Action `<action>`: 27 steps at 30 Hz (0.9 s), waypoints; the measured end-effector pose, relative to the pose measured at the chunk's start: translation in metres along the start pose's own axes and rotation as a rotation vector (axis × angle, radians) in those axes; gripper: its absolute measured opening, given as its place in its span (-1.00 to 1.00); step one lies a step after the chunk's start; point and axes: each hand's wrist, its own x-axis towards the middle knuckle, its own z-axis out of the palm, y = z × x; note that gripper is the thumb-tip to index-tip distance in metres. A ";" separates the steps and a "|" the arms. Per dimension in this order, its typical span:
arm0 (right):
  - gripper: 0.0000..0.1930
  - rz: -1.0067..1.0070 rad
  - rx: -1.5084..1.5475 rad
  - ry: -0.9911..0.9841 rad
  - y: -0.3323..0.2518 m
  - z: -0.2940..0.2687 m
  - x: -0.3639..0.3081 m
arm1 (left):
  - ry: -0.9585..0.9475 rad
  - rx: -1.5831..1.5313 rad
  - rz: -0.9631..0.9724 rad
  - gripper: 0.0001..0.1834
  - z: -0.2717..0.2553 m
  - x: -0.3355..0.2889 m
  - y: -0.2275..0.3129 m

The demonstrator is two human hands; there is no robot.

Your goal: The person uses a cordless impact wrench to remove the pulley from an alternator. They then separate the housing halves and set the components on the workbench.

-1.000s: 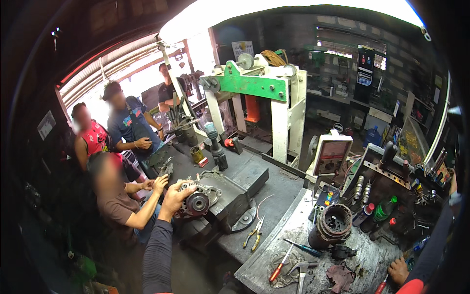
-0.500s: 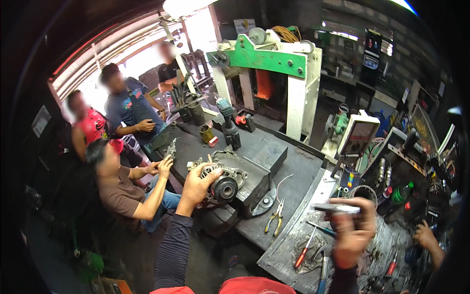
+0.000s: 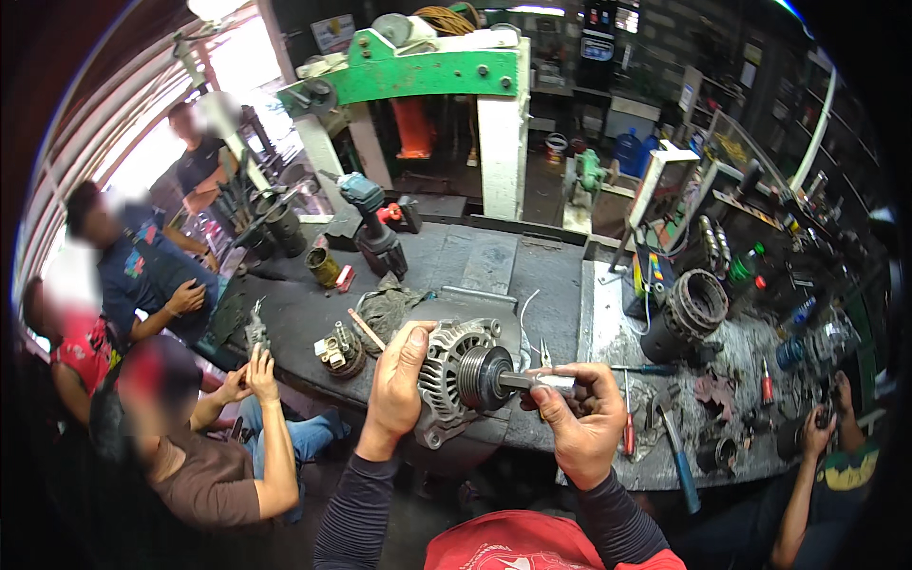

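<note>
My left hand (image 3: 394, 394) is wrapped round the side of an alternator (image 3: 440, 370), a finned silver housing with a black grooved pulley (image 3: 483, 377) turned to the right. In my right hand (image 3: 581, 427), thumb and fingers grip a short silver socket tool (image 3: 551, 383). Its narrower shank points left and meets the centre of the pulley. How deep it sits cannot be seen. Just behind the alternator lies a grey cloth (image 3: 388, 306), and left of it a round part with brass-coloured pieces (image 3: 339, 350).
A cordless impact wrench (image 3: 375, 226) and a rusty can (image 3: 324, 267) stand on the dark bench. To the right lie a hammer (image 3: 678, 454), a red screwdriver (image 3: 628, 427) and a ring-shaped casing (image 3: 686, 313). Several people are at the left; another person's hands (image 3: 819, 432) work far right.
My right hand has moved left from above the right bench, bringing the socket tool to the pulley. The alternator has turned to face right. My view has swung right.
</note>
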 end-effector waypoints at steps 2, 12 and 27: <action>-0.70 0.005 -0.017 0.028 0.001 0.006 -0.002 | 0.047 0.008 0.065 -0.49 0.004 -0.001 -0.004; -0.67 0.055 -0.268 -0.179 -0.010 -0.018 0.016 | 0.032 0.021 0.094 -0.50 0.002 0.001 -0.008; -0.36 0.095 -0.143 -0.412 0.019 -0.041 0.020 | 0.072 0.267 0.098 -0.53 -0.008 0.009 0.032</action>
